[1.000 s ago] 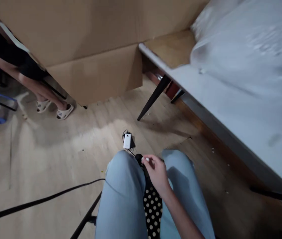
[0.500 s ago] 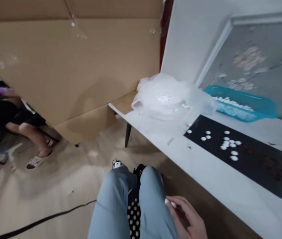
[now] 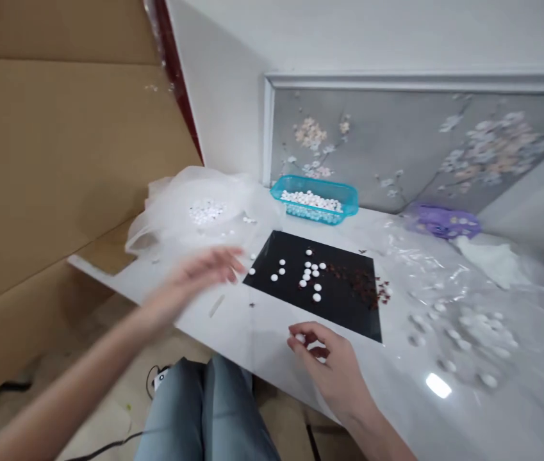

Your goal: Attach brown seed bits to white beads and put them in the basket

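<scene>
My right hand (image 3: 332,362) rests on the white table (image 3: 262,326) just in front of a black mat (image 3: 334,301), thumb and forefinger pinched on a small white bead (image 3: 300,337). My left hand (image 3: 195,278), blurred by motion, reaches out with its fingers stretched flat, left of the mat and near a clear plastic bag (image 3: 195,208) holding white beads. Several white beads (image 3: 307,274) lie on the mat beside a scatter of small dark red bits (image 3: 365,288).
A turquoise tray (image 3: 314,200) of white beads stands at the back against a grey floral panel. Crumpled clear plastic with beads (image 3: 464,320) and a purple bag (image 3: 442,221) lie on the right. Large cardboard sheets stand at left. My knees sit under the table edge.
The view has swung up from the floor to the table top. My right hand rose from my lap onto the table with the bead. My left hand came into view, reaching forward.
</scene>
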Tool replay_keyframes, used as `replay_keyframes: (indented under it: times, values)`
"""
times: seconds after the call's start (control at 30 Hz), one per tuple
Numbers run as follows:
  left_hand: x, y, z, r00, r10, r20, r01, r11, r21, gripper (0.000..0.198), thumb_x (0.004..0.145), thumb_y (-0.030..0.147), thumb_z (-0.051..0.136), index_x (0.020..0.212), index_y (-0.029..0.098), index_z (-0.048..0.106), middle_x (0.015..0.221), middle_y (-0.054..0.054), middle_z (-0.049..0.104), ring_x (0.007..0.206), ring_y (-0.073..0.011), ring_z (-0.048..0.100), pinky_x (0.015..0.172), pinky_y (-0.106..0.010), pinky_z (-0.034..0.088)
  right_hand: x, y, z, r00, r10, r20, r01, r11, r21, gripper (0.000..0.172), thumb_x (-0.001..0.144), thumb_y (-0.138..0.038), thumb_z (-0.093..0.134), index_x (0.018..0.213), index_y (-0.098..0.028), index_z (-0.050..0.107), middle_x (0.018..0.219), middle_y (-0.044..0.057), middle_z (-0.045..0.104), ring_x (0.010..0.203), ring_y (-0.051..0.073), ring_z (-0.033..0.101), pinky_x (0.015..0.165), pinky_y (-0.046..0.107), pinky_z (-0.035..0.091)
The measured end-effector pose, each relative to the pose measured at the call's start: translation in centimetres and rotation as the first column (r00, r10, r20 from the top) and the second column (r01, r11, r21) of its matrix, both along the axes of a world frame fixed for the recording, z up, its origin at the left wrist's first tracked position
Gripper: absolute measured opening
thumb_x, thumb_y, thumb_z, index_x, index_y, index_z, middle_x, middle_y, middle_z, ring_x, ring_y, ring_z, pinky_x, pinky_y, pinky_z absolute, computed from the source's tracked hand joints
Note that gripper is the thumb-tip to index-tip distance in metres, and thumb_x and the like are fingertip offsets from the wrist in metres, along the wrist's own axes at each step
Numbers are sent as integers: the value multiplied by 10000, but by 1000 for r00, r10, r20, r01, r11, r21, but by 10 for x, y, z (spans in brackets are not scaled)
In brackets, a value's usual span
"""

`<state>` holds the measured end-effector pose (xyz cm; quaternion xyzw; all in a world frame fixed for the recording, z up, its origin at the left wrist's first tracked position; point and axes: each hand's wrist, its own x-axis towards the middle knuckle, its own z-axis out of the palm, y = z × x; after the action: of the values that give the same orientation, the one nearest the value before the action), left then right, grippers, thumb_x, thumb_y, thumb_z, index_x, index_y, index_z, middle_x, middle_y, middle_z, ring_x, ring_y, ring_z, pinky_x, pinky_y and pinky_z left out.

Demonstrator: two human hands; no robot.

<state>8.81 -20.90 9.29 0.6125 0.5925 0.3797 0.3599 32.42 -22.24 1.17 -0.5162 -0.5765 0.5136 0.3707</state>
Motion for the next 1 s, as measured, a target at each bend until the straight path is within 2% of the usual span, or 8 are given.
replay_keyframes:
  times: [0.1, 0.17, 0.23, 0.47, 0.53, 0.67, 0.87, 1.0]
  values:
    - [42, 18, -41, 914, -399, 72, 405, 909, -100, 375, 792, 321, 611, 1155, 229, 583, 1018, -28, 633, 808, -136, 613, 738, -272, 523, -1, 16, -7, 978, -149, -149, 141, 988, -58, 267, 707, -417, 661, 834, -182, 645, 818, 56, 656, 583, 118, 516, 492, 226, 433]
    - [64, 29, -65, 881, -462, 105, 471, 878, -91, 399, 761, 291, 639, 1154, 238, 597, 1070, -60, 609, 808, -139, 620, 715, -264, 531, -2, 26, -10, 923, -277, -268, 249, 959, -133, 299, 690, -433, 682, 830, -179, 609, 760, 28, 628, 520, 89, 465, 456, 214, 407]
    - [77, 42, -79, 895, -433, 106, 438, 898, -27, 295, 788, 298, 600, 1068, 222, 655, 996, -66, 624, 807, -143, 624, 714, -260, 535, -3, 34, -12, 858, -384, -342, 334, 922, -197, 335, 653, -446, 713, 802, -178, 579, 712, 9, 603, 490, 76, 437, 419, 201, 376]
    - [86, 83, -84, 883, -437, 173, 435, 899, 48, 178, 744, 338, 654, 842, 198, 700, 849, -45, 648, 744, -142, 628, 650, -222, 537, -3, 54, -11, 817, -460, -348, 409, 887, -214, 339, 645, -466, 698, 755, -186, 542, 660, -3, 581, 484, 81, 428, 412, 209, 372]
    - [84, 85, -90, 901, -387, 195, 390, 921, 22, 192, 743, 365, 653, 824, 195, 690, 835, -41, 664, 756, -152, 633, 659, -230, 538, 0, 57, -13, 852, -464, -242, 446, 886, -127, 296, 689, -450, 661, 766, -184, 557, 681, -1, 579, 496, 84, 430, 446, 221, 390]
    - [82, 87, -102, 927, -297, 230, 317, 947, -51, 253, 708, 398, 680, 863, 199, 693, 815, -34, 701, 766, -165, 646, 714, -257, 540, 8, 60, -22, 848, -511, 138, 473, 849, 235, 151, 757, -336, 616, 752, -186, 636, 808, 23, 571, 575, 97, 467, 554, 244, 422]
    - [86, 94, -108, 856, -371, 360, 431, 897, -100, 244, 710, 382, 674, 852, 185, 688, 845, -44, 702, 802, -175, 652, 748, -278, 532, 13, 59, -33, 792, -474, 385, 344, 867, 359, 284, 839, -370, 529, 1012, -187, 660, 909, 54, 575, 636, 124, 524, 610, 263, 450]
    - [83, 95, -105, 839, -342, 423, 428, 895, -127, 300, 734, 396, 649, 940, 178, 653, 849, -38, 675, 791, -163, 645, 767, -290, 527, 30, 68, -35, 588, -674, 447, 516, 738, 435, 340, 899, -353, 409, 1054, -160, 642, 991, 85, 585, 783, 163, 579, 720, 291, 463]
